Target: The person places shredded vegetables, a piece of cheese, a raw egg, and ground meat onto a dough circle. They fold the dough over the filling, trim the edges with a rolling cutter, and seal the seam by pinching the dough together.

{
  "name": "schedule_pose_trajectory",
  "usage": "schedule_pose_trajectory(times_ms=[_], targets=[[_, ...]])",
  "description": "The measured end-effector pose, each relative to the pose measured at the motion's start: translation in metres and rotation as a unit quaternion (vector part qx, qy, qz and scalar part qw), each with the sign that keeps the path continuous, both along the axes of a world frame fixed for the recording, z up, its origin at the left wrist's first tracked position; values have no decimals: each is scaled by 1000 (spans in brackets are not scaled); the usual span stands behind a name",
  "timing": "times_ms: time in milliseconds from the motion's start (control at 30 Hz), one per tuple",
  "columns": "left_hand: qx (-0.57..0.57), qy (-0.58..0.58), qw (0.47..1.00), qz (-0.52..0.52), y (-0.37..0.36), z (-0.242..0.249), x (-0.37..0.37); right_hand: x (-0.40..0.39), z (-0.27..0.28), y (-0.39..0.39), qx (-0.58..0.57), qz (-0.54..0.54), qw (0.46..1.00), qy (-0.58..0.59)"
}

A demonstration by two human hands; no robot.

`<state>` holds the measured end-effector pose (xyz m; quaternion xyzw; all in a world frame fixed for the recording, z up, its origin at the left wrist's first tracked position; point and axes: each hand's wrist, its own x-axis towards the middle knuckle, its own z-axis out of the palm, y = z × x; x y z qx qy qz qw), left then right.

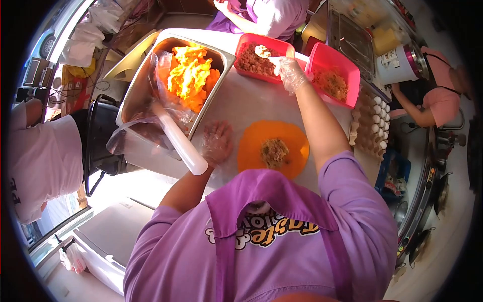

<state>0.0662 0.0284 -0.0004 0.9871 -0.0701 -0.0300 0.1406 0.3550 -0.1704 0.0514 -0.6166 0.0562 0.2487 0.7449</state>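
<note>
An orange round sheet (249, 146) lies on the table in front of me, with a small heap of brownish filling (274, 152) at its middle. My right hand (291, 74), in a clear plastic glove, is over the edge between two pink tubs, its fingers closed on a pale clump (262, 51) above the meat filling (251, 61) in the left tub. Shredded filling (332, 83) is in the right tub (354, 80). My left hand (217, 142), also gloved, rests flat on the table with its fingers spread, left of the orange sheet.
A metal pan (214, 93) of orange dough (193, 78) stands at the left, a white rolling pin (180, 141) leaning over its edge. Egg trays (370, 126) sit at the right. Co-workers are at the far side (282, 17), left (45, 161) and right (440, 90).
</note>
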Motion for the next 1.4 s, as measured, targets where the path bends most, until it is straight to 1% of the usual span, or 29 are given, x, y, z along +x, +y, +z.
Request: schedule_pose_trajectory(times_ms=[100,200,267,300,333,367,400,467,500,533,600,733,800,833,900,933,1000,1233,1300,1333,1400], targets=[[-7,-10,1000,-3,0,0,0,-12,5,-13,7,-17,1000,-16],[-13,6,1000,-4,0,1,1,-44,33,-25,-20,-29,999,-19],[-1,17,1000,0,0,3,1,-68,47,-40,-64,10,998,-22],[-3,23,1000,-9,0,1,3,-82,51,-48,-66,2,998,-16],[4,4,1000,-6,1,-4,3,-97,53,-57,-39,4,999,-11],[11,-13,1000,-4,0,-7,0,-115,51,-67,-12,6,1000,-3],[9,-4,1000,-12,1,-10,-1,-133,46,-77,-14,-2,1000,6],[7,-21,1000,-8,0,-7,1,-167,34,-99,12,37,999,-11],[6,-18,1000,-13,0,-7,1,-184,29,-111,22,60,998,24],[15,-29,999,-17,1,-8,2,-201,23,-121,22,57,998,25],[24,-37,999,-22,1,-9,1,-235,11,-135,-47,62,995,54],[22,-30,999,-15,2,-12,3,-281,2,-145,-67,47,993,85],[27,-28,999,-16,2,-15,2,-296,-8,-145,-87,-7,995,38],[26,-35,999,-14,2,-17,1,-300,-14,-143,-87,-8,995,38],[25,-43,999,-11,3,-21,1,-306,-25,-139,-114,-56,991,-51],[25,-49,998,-14,3,-21,1,-308,-26,-139,-113,-56,991,-51],[26,-54,998,-15,4,-22,0,-314,-28,-138,-131,-42,985,-107],[26,-50,998,-16,4,-21,1,-325,-29,-131,-129,-19,988,-87],[34,-49,998,-19,5,-21,0,-327,-34,-131,-165,-4,978,-130],[35,-51,998,-19,5,-21,0,-326,-37,-131,-165,-4,978,-130],[35,-52,998,-19,4,-20,0,-321,-41,-133,-215,16,947,-240]])
